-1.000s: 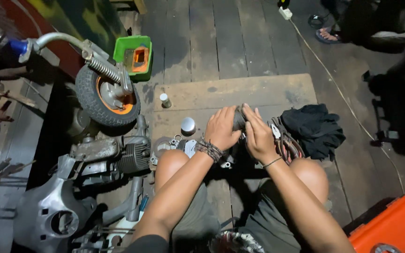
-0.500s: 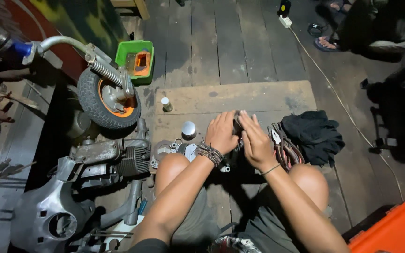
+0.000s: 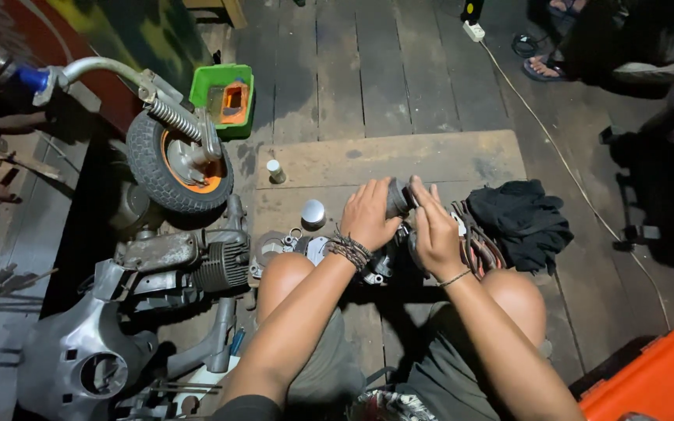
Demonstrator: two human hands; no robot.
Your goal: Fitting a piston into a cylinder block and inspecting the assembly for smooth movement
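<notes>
Left hand (image 3: 370, 216): centre of the frame, fingers curled and clamped around the near side of a small dark metal part; a braided wristband sits at the wrist.
Right hand (image 3: 434, 228): just right of the left hand, fingers held together and extended, pressed against the far side of the same part; a thin bracelet at the wrist.
Dark metal part (image 3: 398, 198): held up between both hands at centre frame, above the board; roughly cylindrical, possibly an engine piece, though the dim light leaves its exact kind unclear.
Wooden board (image 3: 431, 156): flat panel on the plank floor, upper centre, under and beyond the hands.
Small white bottle (image 3: 275, 171): upright at the left end of the board, well apart from the hands.
Round silver cap (image 3: 313, 212): on the board, left of the left hand, near it but not touching.
Black cloth (image 3: 520, 217): bunched on the right end of the board, just beside the right hand.
Coiled cables (image 3: 480, 246): between the right hand and the black cloth.
Small wheel (image 3: 181, 164): orange rim, black tyre, with spring and fork, upper left.
Green tray (image 3: 224, 97): upper left, above the wheel, an orange item inside.
Finned engine block (image 3: 185, 265): left of centre, beside the person's left knee.
Grey scooter body panel (image 3: 79, 362): lower left corner.
Orange case (image 3: 653, 382): lower right corner.
White power strip (image 3: 473, 30): top edge, its cord running down the right side of the floor.
</notes>
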